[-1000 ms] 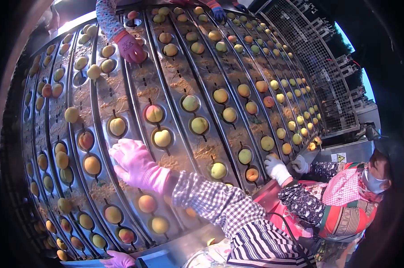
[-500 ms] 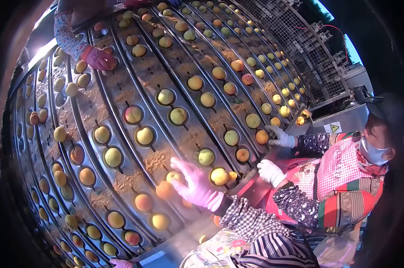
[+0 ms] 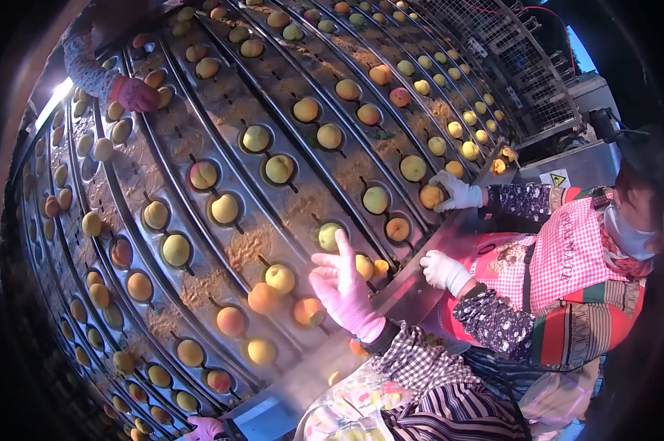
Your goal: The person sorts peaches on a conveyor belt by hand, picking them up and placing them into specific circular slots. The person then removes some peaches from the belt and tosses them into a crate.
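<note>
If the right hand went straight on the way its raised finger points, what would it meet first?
Probably the green fruit at that fingertip: the right hand's finger overlaps its edge in this view. Depth is unclear, so it might pass above.

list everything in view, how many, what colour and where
peaches: too many to count, yellow, green, orange and red, across the conveyor
conveyor: 1, silver-grey metal, left and centre
pulp smears: several, orange-brown, on the conveyor
mesh guard: 1, grey, upper right
warning label: 1, white with yellow triangle, right
co-worker: 1, pink checked apron, right
co-worker's gloved hands: 2, white, right of centre, one at an orange peach
another worker's gloved hand: 1, dark pink, upper left
floral apron: 1, pale multicolour, bottom centre
right hand: 1, pink glove, open fingers, centre
left hand: 1, pink glove, bottom, partly cut off
</note>
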`<state>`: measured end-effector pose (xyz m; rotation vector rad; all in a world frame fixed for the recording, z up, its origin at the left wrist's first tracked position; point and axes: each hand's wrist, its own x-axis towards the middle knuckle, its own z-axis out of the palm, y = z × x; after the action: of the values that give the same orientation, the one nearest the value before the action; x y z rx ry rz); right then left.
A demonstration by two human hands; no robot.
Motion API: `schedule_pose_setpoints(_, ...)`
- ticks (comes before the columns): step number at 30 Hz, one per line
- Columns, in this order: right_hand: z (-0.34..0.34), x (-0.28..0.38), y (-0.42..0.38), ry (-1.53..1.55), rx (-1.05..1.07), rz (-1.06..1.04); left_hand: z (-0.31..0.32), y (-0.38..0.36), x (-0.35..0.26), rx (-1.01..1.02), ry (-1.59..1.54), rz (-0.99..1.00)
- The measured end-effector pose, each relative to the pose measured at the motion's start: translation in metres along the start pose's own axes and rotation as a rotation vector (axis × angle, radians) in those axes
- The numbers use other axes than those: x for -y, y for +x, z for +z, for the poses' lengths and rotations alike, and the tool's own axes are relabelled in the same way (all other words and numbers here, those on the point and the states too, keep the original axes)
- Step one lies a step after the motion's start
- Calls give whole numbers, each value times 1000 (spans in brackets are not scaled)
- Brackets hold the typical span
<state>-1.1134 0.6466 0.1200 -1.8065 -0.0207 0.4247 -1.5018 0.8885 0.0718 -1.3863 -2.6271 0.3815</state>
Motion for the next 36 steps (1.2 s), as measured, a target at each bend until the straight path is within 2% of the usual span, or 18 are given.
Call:
schedule_pose_setpoints(3, 1, -3, -2, 7, -24, -6, 8, 3, 4, -10, -44, -31)
schedule_pose_setpoints(6, 2, -2, -3, 0, -33, -24, -29, -22, -12, -10, -96, -66)
schedule_pose_setpoints(9, -1, -3, -1, 16, -54, -63, 78, 51, 27, -26, -146, -124)
schedule_pose_setpoints(11, -2, -12, -3, 54, -40, -45, 49, 32, 20, 85, -112, -111)
schedule_pose_setpoints(12, -4, -12, -3, 39, -24, -103, 56, 35, 21, 50, -88, -118)
schedule_pose_setpoints(14, -5, -3, -6, 91, -7, -3, 35, 22, 13, 104, -98, -142)
schedule_pose_setpoints(20, -1, -17, -12, -27, 174, 64, 34, 19, 14, 93, -136, -129)
schedule_pose_setpoints(24, 13, -9, -7, -286, 251, -175, 32, 16, 14, 82, -147, -129)
schedule_pose_setpoints(25, 18, 5, -5, -398, 301, -173, 32, 15, 13, 72, -151, -125)
schedule_pose_setpoints(28, 39, 16, 3, -762, 375, -538, 34, 14, 14, 57, -167, -114)
schedule_pose_setpoints(29, 48, 12, 3, -906, 399, -587, 33, 14, 13, 57, -177, -112)
schedule_pose_setpoints(32, 57, 3, 16, -1019, 610, -641, 32, 12, 14, 65, -184, -116)
schedule_pose_setpoints(33, 50, 7, 20, -960, 621, -645, 33, 13, 14, 70, -179, -114)
schedule_pose_setpoints(36, 3, 21, 17, -748, 403, -505, 37, 16, 16, 46, -177, -103)
